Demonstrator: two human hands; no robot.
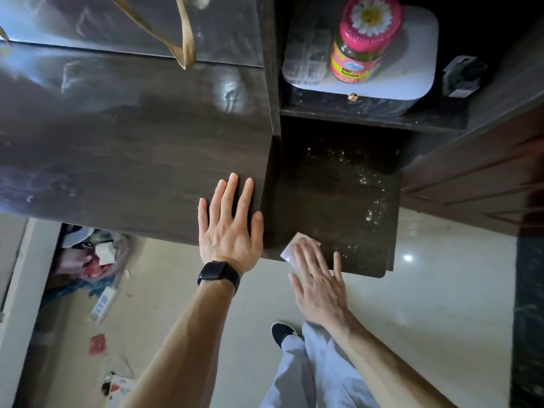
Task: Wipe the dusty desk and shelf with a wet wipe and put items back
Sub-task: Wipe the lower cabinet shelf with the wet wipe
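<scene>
A dark wooden worktop (132,136) fills the upper left, its surface smeared with pale dust streaks and patches of glare. Below it and to the right spreads a glossy pale tiled floor (426,304). A lower dark shelf (338,195) juts out just beside the worktop's right edge, with white specks of dust (371,201) thick along its right side and back. Above that sits a second shelf (368,119), carrying a white box (418,54) with rounded corners; a jar (362,45) with a pink lid bearing a daisy stands upright on the box. Under the worktop's front edge a heap of bags and clutter (91,257) lies on the floor, with a white power strip (103,304) near it. The person's pale trousers (309,372) and a dark shoe (284,332) show at the bottom. The left hand (229,231) lies flat on the worktop's front right corner, palm down, fingers straight and slightly spread, holding nothing. The right hand (318,278) presses down at the lower shelf's front left corner, fingers straight and fanned, flat on a wet wipe (291,248) whose white edge shows beyond the fingertips. A tan strap (184,39) hangs over the worktop's back edge. A black watch (219,275) circles the left wrist.
</scene>
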